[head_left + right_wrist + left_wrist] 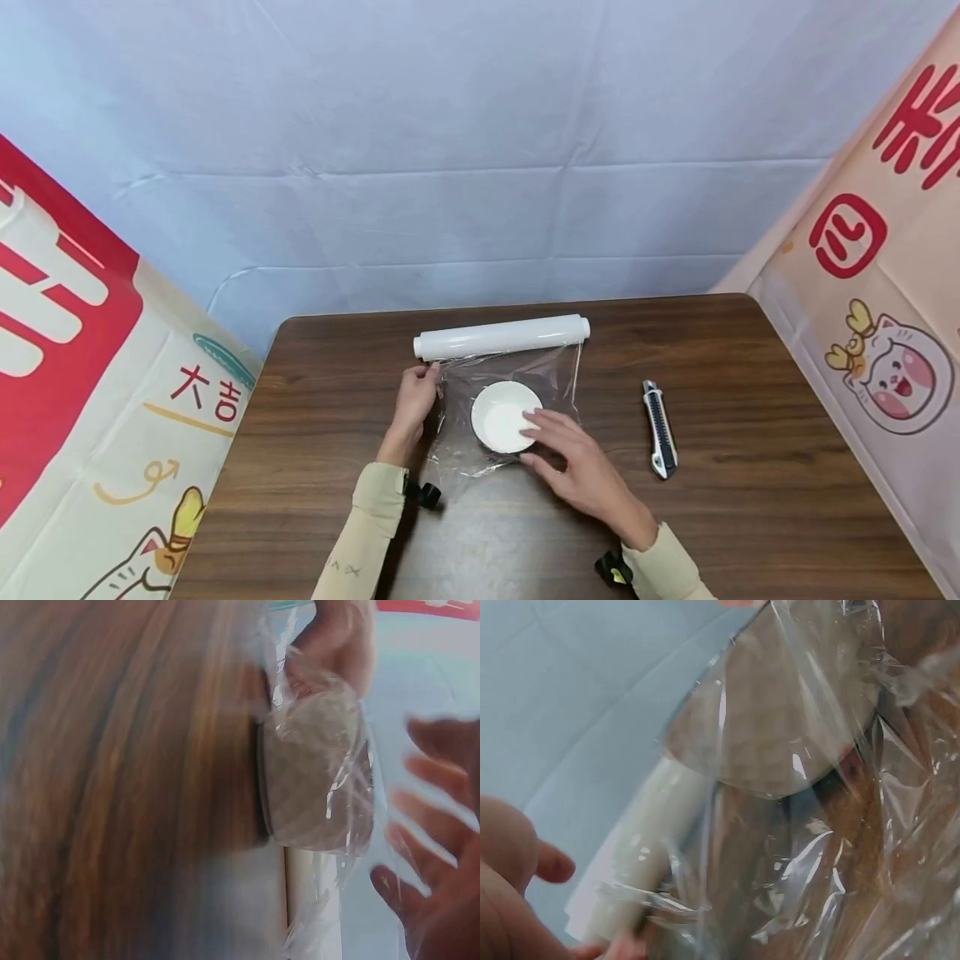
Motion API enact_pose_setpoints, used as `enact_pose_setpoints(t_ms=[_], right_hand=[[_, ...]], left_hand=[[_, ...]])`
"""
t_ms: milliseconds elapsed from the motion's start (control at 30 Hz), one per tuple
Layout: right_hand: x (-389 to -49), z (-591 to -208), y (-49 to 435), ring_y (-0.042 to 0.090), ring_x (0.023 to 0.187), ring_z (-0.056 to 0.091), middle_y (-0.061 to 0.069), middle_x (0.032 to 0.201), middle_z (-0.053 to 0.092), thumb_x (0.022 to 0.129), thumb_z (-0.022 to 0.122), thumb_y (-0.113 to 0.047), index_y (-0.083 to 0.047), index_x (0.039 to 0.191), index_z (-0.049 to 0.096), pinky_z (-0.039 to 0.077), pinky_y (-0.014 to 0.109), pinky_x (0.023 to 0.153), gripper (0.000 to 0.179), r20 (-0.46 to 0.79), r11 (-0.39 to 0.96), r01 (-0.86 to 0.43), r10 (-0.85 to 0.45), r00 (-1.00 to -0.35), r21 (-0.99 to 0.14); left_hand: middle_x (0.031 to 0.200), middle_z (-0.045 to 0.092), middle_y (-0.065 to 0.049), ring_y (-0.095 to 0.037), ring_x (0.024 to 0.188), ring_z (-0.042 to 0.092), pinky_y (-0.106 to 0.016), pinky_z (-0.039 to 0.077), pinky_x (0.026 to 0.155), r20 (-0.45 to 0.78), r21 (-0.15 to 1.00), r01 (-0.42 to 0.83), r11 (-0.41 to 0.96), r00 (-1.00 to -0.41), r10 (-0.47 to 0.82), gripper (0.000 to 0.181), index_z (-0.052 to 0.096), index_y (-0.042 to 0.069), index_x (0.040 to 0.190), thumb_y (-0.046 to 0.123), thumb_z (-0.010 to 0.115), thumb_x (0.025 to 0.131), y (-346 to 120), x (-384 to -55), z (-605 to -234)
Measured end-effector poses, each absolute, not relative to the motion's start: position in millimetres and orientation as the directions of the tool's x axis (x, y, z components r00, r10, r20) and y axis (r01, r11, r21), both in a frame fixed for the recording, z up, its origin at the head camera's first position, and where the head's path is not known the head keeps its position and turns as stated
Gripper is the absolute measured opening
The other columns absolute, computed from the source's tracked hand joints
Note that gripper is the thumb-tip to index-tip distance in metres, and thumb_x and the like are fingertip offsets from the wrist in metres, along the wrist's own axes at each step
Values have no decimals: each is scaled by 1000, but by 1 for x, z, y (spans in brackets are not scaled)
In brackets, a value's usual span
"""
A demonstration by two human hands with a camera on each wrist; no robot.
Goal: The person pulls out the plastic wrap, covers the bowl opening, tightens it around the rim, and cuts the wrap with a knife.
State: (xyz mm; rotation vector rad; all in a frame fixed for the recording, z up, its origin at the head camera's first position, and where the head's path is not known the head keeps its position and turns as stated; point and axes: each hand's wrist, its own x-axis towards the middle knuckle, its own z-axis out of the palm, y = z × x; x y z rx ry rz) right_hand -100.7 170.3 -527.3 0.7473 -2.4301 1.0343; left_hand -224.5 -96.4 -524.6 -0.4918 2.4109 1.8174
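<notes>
A white bowl [497, 417] with a quilted outer wall [307, 772] stands on the table, clear plastic wrap [459, 433] draped over it. The wrap runs from a white roll [502, 337] lying behind the bowl. My left hand [415, 400] is at the wrap's left edge, by the roll's left end, its fingertips pinching the film. In the left wrist view, crinkled film [810, 862] covers the bowl and part of the roll. My right hand [573, 467] reaches over the bowl's right rim with fingers spread and loosely bent, holding nothing.
A utility knife [660, 429] lies on the dark wooden table [750, 500] to the right of the bowl. A pale cloth backdrop [450, 167] hangs behind the table, and printed banners [885, 350] flank both sides.
</notes>
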Motion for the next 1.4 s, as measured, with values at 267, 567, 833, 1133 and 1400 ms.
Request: enact_pose_setpoints(t_ms=[267, 567, 833, 1133, 1400], right_hand=[[-96, -520, 168, 37, 153, 44, 15, 165, 46, 94, 81, -30, -5, 157, 47, 21, 11, 125, 76, 307, 593, -273, -44, -951, -758], [-99, -531, 156, 37, 157, 37, 12, 166, 44, 100, 73, -32, -7, 158, 47, 33, 57, 123, 69, 210, 568, -173, 0, -978, -805], [-101, -536, 149, 32, 155, 42, 11, 165, 46, 101, 72, -29, -9, 156, 50, 31, 37, 124, 63, 205, 541, -164, 15, -979, -825], [-109, -541, 153, 25, 150, 45, 23, 166, 41, 102, 67, -8, 5, 153, 49, 40, 16, 116, 55, 114, 105, -112, 18, -993, -988], [-115, -542, 156, -8, 128, 58, 24, 161, 46, 108, 57, -12, 8, 151, 48, 50, 11, 104, 49, -62, -192, 48, 66, -996, -980]], left_hand=[[158, 50, -21, -39, 149, 47, -58, 36, 125, 0, 874, -55, 483, -993, -114, 49, 49, 4, 153, 30, 49, 111, -92, -161, -495], [154, 55, -22, -38, 146, 53, -55, 41, 121, 152, 772, 185, 608, -983, 105, 49, 53, -4, 149, 26, 50, 112, -66, -105, -507], [141, 67, -22, -35, 131, 66, -53, 53, 110, 222, 784, 212, 584, -973, 55, 41, 60, -5, 143, 18, 55, 109, -58, -104, -522], [131, 73, -18, -30, 119, 72, -29, 58, 101, 67, 954, 43, 296, -995, -71, 33, 65, -1, 137, 8, 57, 106, -60, -120, -526], [124, 76, -16, -26, 110, 73, -37, 59, 94, -35, 928, -69, 367, -994, -99, 35, 69, -1, 132, 22, 59, 107, -55, -130, -534]])
